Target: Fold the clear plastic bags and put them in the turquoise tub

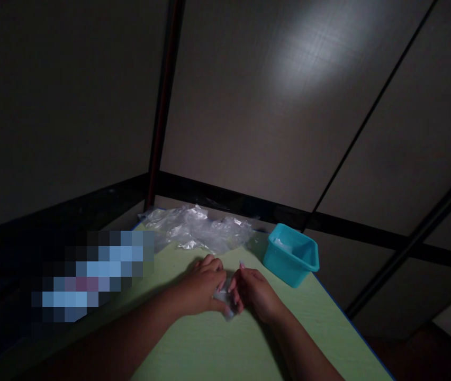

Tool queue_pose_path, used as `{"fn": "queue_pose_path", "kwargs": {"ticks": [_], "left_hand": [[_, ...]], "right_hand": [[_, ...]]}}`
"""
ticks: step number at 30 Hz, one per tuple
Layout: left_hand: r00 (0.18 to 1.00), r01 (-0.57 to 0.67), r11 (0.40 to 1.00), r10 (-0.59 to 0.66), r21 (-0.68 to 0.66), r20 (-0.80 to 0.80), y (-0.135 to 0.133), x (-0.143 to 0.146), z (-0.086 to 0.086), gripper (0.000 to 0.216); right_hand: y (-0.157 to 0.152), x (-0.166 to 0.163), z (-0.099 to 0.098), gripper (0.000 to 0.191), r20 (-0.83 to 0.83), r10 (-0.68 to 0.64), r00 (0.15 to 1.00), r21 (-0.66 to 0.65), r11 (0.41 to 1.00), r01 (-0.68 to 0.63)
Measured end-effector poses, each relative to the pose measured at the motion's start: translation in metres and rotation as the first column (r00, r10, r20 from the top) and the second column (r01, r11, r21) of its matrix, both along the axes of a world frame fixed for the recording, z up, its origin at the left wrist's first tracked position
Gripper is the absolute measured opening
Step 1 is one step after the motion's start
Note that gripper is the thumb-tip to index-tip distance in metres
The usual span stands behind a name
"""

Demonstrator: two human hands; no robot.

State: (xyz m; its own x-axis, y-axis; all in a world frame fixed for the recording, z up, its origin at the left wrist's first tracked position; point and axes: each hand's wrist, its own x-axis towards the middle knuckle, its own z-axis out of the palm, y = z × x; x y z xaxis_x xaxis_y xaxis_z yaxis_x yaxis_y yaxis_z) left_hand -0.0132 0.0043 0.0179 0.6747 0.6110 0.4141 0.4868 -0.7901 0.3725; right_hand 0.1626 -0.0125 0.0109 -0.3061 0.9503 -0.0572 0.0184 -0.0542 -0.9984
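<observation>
A small, clear plastic bag lies low over the green table between my two hands. My left hand pinches it, thumb at the near side and fingers bent over the far side. From the right, my right hand comes up against the bag with curled fingers, its thumb pointing up and away. Whether those fingers grip the bag's edge or some small thing is hidden from me.
Crumpled clear plastic bags spread along the table's far edge. A turquoise plastic basket with something whitish inside stands at the right edge of the table. Dark panelled walls rise behind. A blurred-out patch covers the left side.
</observation>
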Motion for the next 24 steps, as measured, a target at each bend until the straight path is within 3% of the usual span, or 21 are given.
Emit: {"fn": "queue_pose_path", "kwargs": {"ticks": [2, 5, 6, 8, 11, 15, 24], "left_hand": [[0.988, -0.034, 0.999, 0.037, -0.027, 0.151, 0.004, 0.001, 0.002, 0.021], [0.864, -0.108, 0.976, 0.186, -0.189, 0.468, 0.016, 0.002, 0.004, 0.026], [0.8, -0.114, 0.957, 0.248, -0.267, 0.546, 0.021, 0.002, 0.004, 0.03], [0.681, -0.128, 0.913, 0.364, -0.387, 0.635, 0.028, -0.001, 0.004, 0.036], [0.595, -0.147, 0.872, 0.455, -0.467, 0.662, 0.032, -0.003, 0.004, 0.04], [0.622, -0.154, 0.877, 0.444, -0.455, 0.645, 0.03, -0.001, 0.002, 0.043], [0.7, -0.192, 0.886, 0.425, -0.422, 0.574, 0.033, 0.002, -0.01, 0.045]], "right_hand": [[-0.001, 0.002, 0.002, 0.053, -0.002, -0.069, 0.998, 0.069, 0.995, 0.069], [-0.007, 0.003, 0.01, 0.045, 0.131, -0.236, 0.963, 0.382, 0.908, 0.17], [-0.01, 0.002, 0.013, 0.041, 0.221, -0.268, 0.938, 0.5, 0.857, 0.127], [-0.017, -0.002, 0.019, 0.034, 0.437, -0.27, 0.858, 0.635, 0.768, -0.081], [-0.027, -0.01, 0.022, 0.041, 0.713, -0.211, 0.669, 0.572, 0.727, -0.379], [-0.031, -0.02, 0.018, 0.052, 0.868, -0.158, 0.47, 0.421, 0.737, -0.528], [-0.03, -0.025, 0.015, 0.057, 0.927, -0.155, 0.341, 0.337, 0.74, -0.581]]}}
